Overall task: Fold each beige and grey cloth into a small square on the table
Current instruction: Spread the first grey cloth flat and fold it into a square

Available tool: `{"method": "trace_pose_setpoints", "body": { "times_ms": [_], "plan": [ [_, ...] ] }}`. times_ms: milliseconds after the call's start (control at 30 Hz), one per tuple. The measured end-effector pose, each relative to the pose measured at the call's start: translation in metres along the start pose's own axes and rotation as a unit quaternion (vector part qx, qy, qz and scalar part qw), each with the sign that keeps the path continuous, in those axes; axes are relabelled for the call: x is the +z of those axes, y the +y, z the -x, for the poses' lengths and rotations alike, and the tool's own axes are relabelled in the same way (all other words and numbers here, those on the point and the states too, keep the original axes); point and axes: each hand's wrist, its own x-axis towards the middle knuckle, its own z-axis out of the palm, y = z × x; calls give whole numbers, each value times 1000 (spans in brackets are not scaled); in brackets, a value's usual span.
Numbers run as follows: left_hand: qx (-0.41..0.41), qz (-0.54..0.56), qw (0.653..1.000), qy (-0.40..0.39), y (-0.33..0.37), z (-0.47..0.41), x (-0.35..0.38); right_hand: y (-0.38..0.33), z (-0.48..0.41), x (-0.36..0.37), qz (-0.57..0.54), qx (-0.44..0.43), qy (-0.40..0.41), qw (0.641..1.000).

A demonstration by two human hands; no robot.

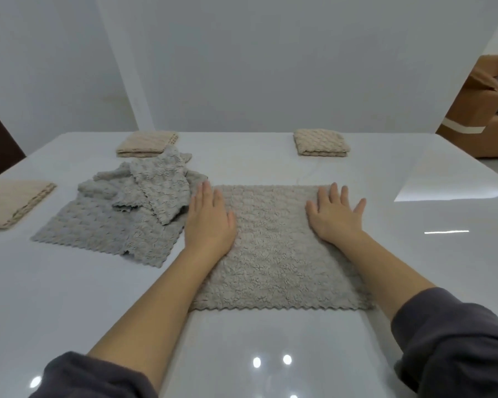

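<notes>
Near table (270, 354) edge: grey cloth (273, 259) spread flat, left hand (209, 219) and right hand (334, 216) pressing it, palms down, fingers straight, gripping nothing. Left of it: rumpled grey pile (121, 214), then folded left beige square (12, 202). Beyond, folded: back-left beige square (147, 143), back-right beige square (321, 142).

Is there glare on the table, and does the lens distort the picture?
Head view: the glossy white table shows bright glare spots near the bottom edge and a streak at right; the wide lens tilts the wall lines; the grey fleecy cloth under the left hand and right hand is sharp.
</notes>
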Motion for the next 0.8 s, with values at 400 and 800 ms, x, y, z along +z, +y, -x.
{"method": "trace_pose_setpoints", "body": {
  "times_ms": [400,800],
  "plan": [
    [111,0,985,-132,-21,85,-7,-2,94,8,13,-155,-32,987],
    [202,91,974,-42,-53,127,-30,46,139,-4,-44,-256,159,952]
  ]
}}
